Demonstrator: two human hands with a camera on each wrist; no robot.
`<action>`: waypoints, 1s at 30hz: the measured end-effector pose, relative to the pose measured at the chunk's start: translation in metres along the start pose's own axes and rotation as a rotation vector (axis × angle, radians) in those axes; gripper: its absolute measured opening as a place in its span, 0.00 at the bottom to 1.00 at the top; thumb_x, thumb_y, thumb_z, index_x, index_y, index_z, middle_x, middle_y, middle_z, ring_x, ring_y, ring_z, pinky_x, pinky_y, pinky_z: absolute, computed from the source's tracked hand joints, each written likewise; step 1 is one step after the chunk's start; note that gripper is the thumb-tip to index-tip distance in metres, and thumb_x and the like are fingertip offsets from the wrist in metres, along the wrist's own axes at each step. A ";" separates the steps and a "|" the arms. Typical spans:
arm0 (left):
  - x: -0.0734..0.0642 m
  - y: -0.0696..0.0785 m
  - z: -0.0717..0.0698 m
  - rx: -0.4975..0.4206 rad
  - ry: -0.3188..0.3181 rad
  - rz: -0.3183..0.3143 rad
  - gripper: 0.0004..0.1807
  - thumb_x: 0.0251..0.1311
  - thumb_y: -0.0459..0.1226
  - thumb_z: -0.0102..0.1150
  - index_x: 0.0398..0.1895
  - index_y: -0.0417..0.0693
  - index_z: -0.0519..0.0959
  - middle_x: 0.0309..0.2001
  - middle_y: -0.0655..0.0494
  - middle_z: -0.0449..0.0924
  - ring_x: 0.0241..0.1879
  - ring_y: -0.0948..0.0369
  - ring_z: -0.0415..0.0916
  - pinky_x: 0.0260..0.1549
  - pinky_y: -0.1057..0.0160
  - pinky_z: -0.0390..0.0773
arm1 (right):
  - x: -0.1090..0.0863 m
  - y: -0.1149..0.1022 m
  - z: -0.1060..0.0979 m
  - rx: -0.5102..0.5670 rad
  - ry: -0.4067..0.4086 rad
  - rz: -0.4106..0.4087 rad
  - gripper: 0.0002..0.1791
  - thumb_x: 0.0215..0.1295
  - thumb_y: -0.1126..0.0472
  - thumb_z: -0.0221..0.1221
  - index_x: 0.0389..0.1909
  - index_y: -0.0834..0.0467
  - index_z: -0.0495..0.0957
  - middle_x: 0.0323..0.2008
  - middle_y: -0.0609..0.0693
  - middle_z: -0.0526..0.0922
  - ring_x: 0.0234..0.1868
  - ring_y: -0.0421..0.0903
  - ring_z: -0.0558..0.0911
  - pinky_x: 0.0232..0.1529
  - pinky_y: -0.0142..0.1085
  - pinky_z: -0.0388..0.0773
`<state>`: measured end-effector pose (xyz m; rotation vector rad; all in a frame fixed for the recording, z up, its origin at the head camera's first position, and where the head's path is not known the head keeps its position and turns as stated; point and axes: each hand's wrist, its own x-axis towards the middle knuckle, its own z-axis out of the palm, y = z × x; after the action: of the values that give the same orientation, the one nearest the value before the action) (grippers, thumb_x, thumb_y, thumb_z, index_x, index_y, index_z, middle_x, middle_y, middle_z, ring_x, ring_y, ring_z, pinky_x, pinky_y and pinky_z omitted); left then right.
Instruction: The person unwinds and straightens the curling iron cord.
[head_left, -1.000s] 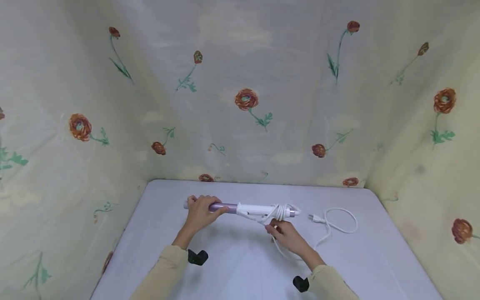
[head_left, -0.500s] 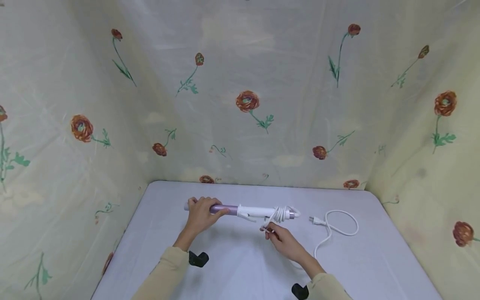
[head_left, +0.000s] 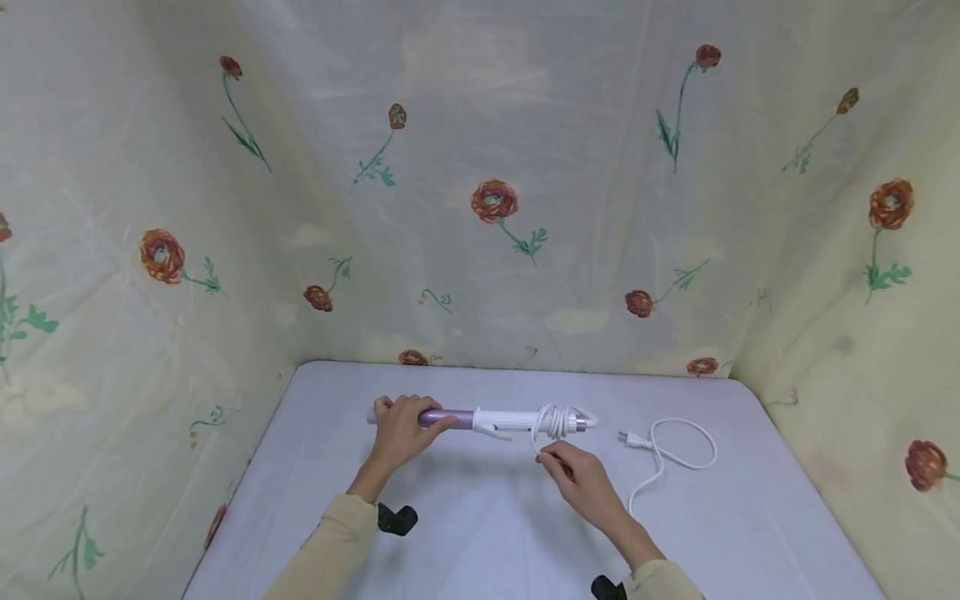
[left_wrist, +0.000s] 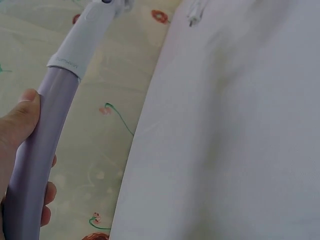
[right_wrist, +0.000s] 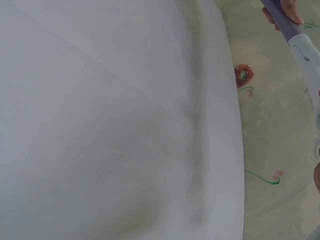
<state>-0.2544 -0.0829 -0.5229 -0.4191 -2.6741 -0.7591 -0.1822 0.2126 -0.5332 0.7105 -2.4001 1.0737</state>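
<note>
In the head view, a curling iron (head_left: 506,420) with a purple barrel and white handle is held level above the table. My left hand (head_left: 401,429) grips the barrel; the left wrist view shows its thumb (left_wrist: 28,107) along the purple side. Several turns of white cord (head_left: 557,422) are wound around the handle's right end. Just below these turns, my right hand (head_left: 583,481) pinches the cord where a strand hangs from the handle. A white lever (head_left: 492,432) sticks out from the iron's lower side. Only a sliver of the right hand shows in the right wrist view.
To the right, the cord's loose end lies looped on the white table (head_left: 750,517), with its two-prong plug (head_left: 636,440) pointing left. A flower-printed cloth (head_left: 480,275) rises behind the table and at both sides.
My right hand has drawn the cord strand left past the handle, then back right. The strand lying along the handle by the lever has come away. My left hand stays put.
</note>
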 end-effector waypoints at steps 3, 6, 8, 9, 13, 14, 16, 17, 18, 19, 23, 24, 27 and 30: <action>0.001 0.000 -0.001 0.003 0.008 0.005 0.22 0.50 0.61 0.62 0.36 0.56 0.83 0.31 0.59 0.83 0.33 0.60 0.71 0.49 0.45 0.53 | 0.004 -0.001 -0.006 -0.036 0.036 -0.047 0.03 0.62 0.66 0.60 0.31 0.54 0.79 0.22 0.38 0.74 0.21 0.27 0.64 0.21 0.22 0.64; 0.003 -0.001 -0.002 0.004 0.015 0.011 0.22 0.50 0.61 0.62 0.36 0.56 0.83 0.30 0.59 0.83 0.32 0.60 0.71 0.50 0.45 0.53 | 0.010 0.000 -0.012 -0.087 0.067 -0.098 0.03 0.63 0.64 0.59 0.31 0.56 0.80 0.22 0.39 0.74 0.21 0.27 0.64 0.21 0.20 0.62; 0.004 -0.001 -0.002 0.002 0.015 0.011 0.22 0.50 0.61 0.62 0.36 0.55 0.83 0.30 0.59 0.83 0.32 0.60 0.71 0.50 0.45 0.53 | 0.014 -0.001 -0.017 -0.118 0.075 -0.119 0.03 0.63 0.63 0.59 0.31 0.57 0.80 0.22 0.39 0.74 0.21 0.28 0.63 0.22 0.19 0.62; 0.004 -0.001 -0.002 0.003 0.014 0.010 0.22 0.50 0.61 0.62 0.35 0.55 0.83 0.30 0.59 0.83 0.33 0.60 0.71 0.50 0.45 0.53 | 0.016 -0.001 -0.020 -0.135 0.072 -0.124 0.02 0.63 0.63 0.60 0.31 0.57 0.80 0.23 0.39 0.74 0.21 0.28 0.63 0.22 0.20 0.62; 0.003 -0.001 -0.001 0.010 0.001 0.004 0.23 0.50 0.62 0.61 0.36 0.56 0.83 0.31 0.59 0.83 0.33 0.60 0.71 0.49 0.45 0.53 | 0.024 -0.003 -0.031 -0.182 0.061 -0.143 0.05 0.57 0.68 0.63 0.33 0.56 0.80 0.22 0.40 0.75 0.20 0.28 0.62 0.21 0.20 0.61; 0.002 -0.002 -0.001 0.012 -0.003 0.003 0.23 0.50 0.62 0.61 0.36 0.56 0.83 0.31 0.59 0.83 0.33 0.60 0.71 0.49 0.45 0.53 | 0.026 -0.003 -0.034 -0.191 0.058 -0.146 0.06 0.56 0.69 0.64 0.33 0.56 0.80 0.22 0.41 0.75 0.20 0.28 0.62 0.20 0.20 0.61; 0.002 -0.002 -0.001 0.011 -0.007 0.004 0.23 0.50 0.62 0.61 0.36 0.56 0.83 0.32 0.59 0.83 0.33 0.60 0.71 0.49 0.45 0.52 | 0.032 -0.002 -0.039 -0.200 0.054 -0.156 0.06 0.55 0.69 0.64 0.33 0.57 0.80 0.22 0.42 0.76 0.20 0.29 0.62 0.20 0.20 0.61; 0.001 -0.003 -0.001 0.010 -0.008 0.005 0.23 0.50 0.62 0.61 0.37 0.57 0.83 0.32 0.59 0.83 0.33 0.60 0.71 0.49 0.45 0.52 | 0.035 -0.001 -0.042 -0.205 0.050 -0.153 0.05 0.56 0.68 0.64 0.33 0.57 0.80 0.23 0.42 0.76 0.20 0.29 0.63 0.20 0.21 0.62; 0.001 -0.003 -0.001 0.006 -0.010 0.006 0.22 0.50 0.62 0.61 0.37 0.57 0.83 0.32 0.59 0.83 0.33 0.60 0.71 0.49 0.45 0.52 | 0.038 0.001 -0.044 -0.210 0.049 -0.149 0.05 0.56 0.68 0.64 0.33 0.57 0.80 0.23 0.42 0.77 0.20 0.29 0.63 0.20 0.21 0.63; 0.001 -0.004 -0.001 0.003 -0.010 0.007 0.22 0.50 0.62 0.61 0.37 0.57 0.83 0.32 0.59 0.83 0.33 0.60 0.71 0.49 0.45 0.52 | 0.041 0.002 -0.047 -0.215 0.049 -0.142 0.04 0.57 0.67 0.63 0.33 0.57 0.80 0.23 0.43 0.77 0.20 0.30 0.64 0.21 0.23 0.64; 0.000 -0.005 -0.003 -0.021 -0.017 0.013 0.22 0.50 0.62 0.61 0.37 0.57 0.83 0.33 0.59 0.83 0.34 0.60 0.71 0.51 0.45 0.51 | 0.051 0.007 -0.054 -0.225 0.046 -0.093 0.02 0.60 0.65 0.61 0.33 0.57 0.81 0.25 0.45 0.79 0.22 0.32 0.68 0.22 0.27 0.68; -0.001 -0.005 -0.003 -0.025 -0.021 0.012 0.22 0.50 0.62 0.61 0.37 0.57 0.83 0.33 0.59 0.83 0.34 0.60 0.71 0.51 0.44 0.51 | 0.053 0.008 -0.056 -0.223 0.042 -0.084 0.02 0.61 0.65 0.61 0.33 0.57 0.81 0.25 0.46 0.80 0.22 0.32 0.68 0.22 0.27 0.69; -0.002 -0.006 -0.004 -0.032 -0.040 0.012 0.23 0.50 0.62 0.60 0.37 0.57 0.82 0.33 0.59 0.83 0.35 0.60 0.72 0.51 0.44 0.51 | 0.056 0.012 -0.058 -0.218 0.027 -0.060 0.02 0.60 0.65 0.61 0.34 0.56 0.81 0.26 0.47 0.81 0.22 0.33 0.70 0.24 0.29 0.70; -0.003 -0.007 -0.006 -0.042 -0.063 0.016 0.23 0.51 0.62 0.60 0.38 0.57 0.82 0.34 0.59 0.83 0.36 0.60 0.71 0.52 0.44 0.51 | 0.059 0.015 -0.058 -0.215 0.011 -0.044 0.03 0.61 0.65 0.61 0.34 0.55 0.81 0.28 0.47 0.82 0.24 0.33 0.72 0.26 0.30 0.72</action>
<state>-0.2533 -0.0926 -0.5221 -0.4823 -2.7138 -0.8115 -0.2281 0.2498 -0.4734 0.6764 -2.4310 0.7854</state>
